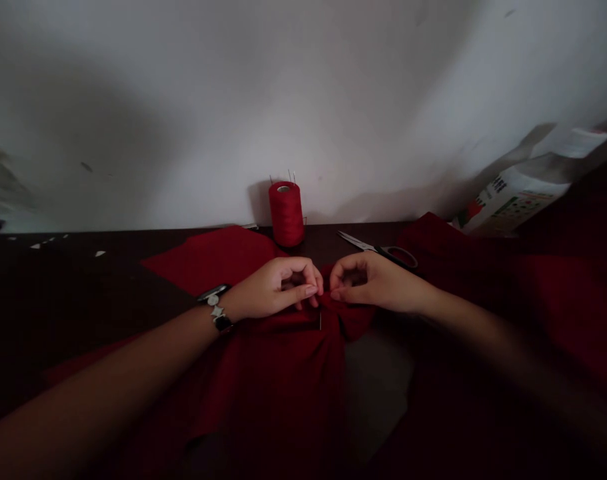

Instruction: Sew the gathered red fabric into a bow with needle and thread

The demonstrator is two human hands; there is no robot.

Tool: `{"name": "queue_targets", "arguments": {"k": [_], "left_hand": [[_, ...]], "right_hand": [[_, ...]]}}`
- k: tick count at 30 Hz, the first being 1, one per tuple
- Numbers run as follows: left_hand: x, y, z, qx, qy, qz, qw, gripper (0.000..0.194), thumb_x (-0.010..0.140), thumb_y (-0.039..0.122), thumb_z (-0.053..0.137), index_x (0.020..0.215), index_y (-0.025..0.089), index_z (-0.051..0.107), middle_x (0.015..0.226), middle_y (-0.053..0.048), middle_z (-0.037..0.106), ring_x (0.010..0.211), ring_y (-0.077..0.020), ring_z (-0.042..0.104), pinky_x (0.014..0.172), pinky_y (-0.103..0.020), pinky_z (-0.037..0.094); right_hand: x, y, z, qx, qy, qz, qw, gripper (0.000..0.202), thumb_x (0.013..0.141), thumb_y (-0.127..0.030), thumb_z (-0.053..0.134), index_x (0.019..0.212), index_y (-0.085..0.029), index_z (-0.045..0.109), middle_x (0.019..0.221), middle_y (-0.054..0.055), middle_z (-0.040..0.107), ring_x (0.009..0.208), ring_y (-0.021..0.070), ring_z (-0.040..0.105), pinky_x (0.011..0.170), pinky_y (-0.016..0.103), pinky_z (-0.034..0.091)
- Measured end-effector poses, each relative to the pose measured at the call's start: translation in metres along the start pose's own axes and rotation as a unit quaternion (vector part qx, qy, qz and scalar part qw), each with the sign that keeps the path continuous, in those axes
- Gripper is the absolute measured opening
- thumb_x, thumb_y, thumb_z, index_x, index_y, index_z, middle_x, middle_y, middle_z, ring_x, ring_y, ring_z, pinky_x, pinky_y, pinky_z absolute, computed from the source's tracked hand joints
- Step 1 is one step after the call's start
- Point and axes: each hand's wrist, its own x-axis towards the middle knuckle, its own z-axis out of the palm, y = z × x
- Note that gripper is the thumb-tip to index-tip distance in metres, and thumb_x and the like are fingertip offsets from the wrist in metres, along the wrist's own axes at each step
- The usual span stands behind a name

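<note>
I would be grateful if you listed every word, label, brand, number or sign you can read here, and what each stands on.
None can be read with certainty.
Bottle: printing on its label, too small and blurred to quote.
Red cloth, thread spool and scissors: no lettering that I can make out.

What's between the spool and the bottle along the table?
In the head view, the scissors lie nearer the spool, then red cloth runs up to the bottle.
</note>
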Motion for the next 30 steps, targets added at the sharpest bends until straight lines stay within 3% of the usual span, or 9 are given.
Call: {"name": "queue_targets", "arguments": {"k": [9, 13, 17, 21, 25, 30], "left_hand": [[0.000, 0.002, 0.003, 0.008, -0.006, 0.000, 1.000, 0.015, 0.090, 0.023, 0.055, 0.079, 0.012, 0.055, 0.094, -0.008, 0.061, 0.075, -0.0112, 0.065, 0.060, -0.020, 0.053], [0.000, 0.001, 0.003, 0.011, -0.008, 0.004, 1.000, 0.014, 0.090, 0.021, 0.054, 0.079, 0.012, 0.054, 0.094, -0.008, 0.061, 0.077, -0.0113, 0.065, 0.061, -0.020, 0.054], [0.000, 0.001, 0.004, 0.018, -0.007, 0.010, 1.000, 0.015, 0.091, 0.022, 0.054, 0.079, 0.012, 0.055, 0.095, -0.008, 0.061, 0.077, -0.0115, 0.064, 0.061, -0.021, 0.054], [0.000, 0.003, 0.006, 0.022, -0.001, 0.009, 1.000, 0.017, 0.090, 0.024, 0.055, 0.079, 0.012, 0.055, 0.091, -0.007, 0.061, 0.076, -0.0117, 0.064, 0.061, -0.021, 0.054], [0.000, 0.004, 0.006, 0.023, -0.008, 0.007, 1.000, 0.017, 0.090, 0.025, 0.055, 0.079, 0.012, 0.054, 0.091, -0.007, 0.061, 0.076, -0.0114, 0.064, 0.061, -0.021, 0.054], [-0.001, 0.003, 0.006, 0.021, -0.011, 0.000, 1.000, 0.016, 0.091, 0.023, 0.053, 0.079, 0.012, 0.053, 0.092, -0.007, 0.061, 0.078, -0.0114, 0.065, 0.062, -0.020, 0.054]], "right_hand": [[-0.001, -0.007, -0.007, 0.000, -0.037, 0.070, 0.997, 0.009, 0.066, -0.018, 0.072, 0.068, -0.015, 0.063, 0.058, -0.004, 0.058, 0.050, 0.0045, 0.048, 0.047, 0.019, 0.036], [-0.001, -0.006, -0.011, 0.050, -0.049, 0.082, 0.994, 0.014, 0.065, -0.017, 0.073, 0.067, -0.015, 0.060, 0.058, -0.004, 0.060, 0.050, 0.0050, 0.052, 0.048, 0.018, 0.039], [0.000, -0.006, -0.008, 0.046, -0.040, 0.092, 0.994, 0.011, 0.071, -0.022, 0.068, 0.074, -0.015, 0.060, 0.062, -0.003, 0.061, 0.053, 0.0074, 0.057, 0.053, 0.021, 0.045], [-0.003, -0.011, -0.001, -0.061, -0.002, 0.042, 0.997, 0.015, 0.074, -0.028, 0.067, 0.078, -0.014, 0.063, 0.062, -0.002, 0.059, 0.052, 0.0079, 0.053, 0.049, 0.020, 0.039], [-0.007, -0.017, 0.004, -0.166, 0.022, -0.015, 0.986, 0.007, 0.075, -0.021, 0.065, 0.072, -0.014, 0.066, 0.059, -0.002, 0.058, 0.053, 0.0077, 0.048, 0.049, 0.020, 0.036], [-0.005, -0.015, 0.004, -0.149, 0.020, -0.026, 0.988, 0.010, 0.076, -0.010, 0.057, 0.072, -0.014, 0.064, 0.063, -0.002, 0.058, 0.055, 0.0077, 0.050, 0.052, 0.020, 0.038]]}}
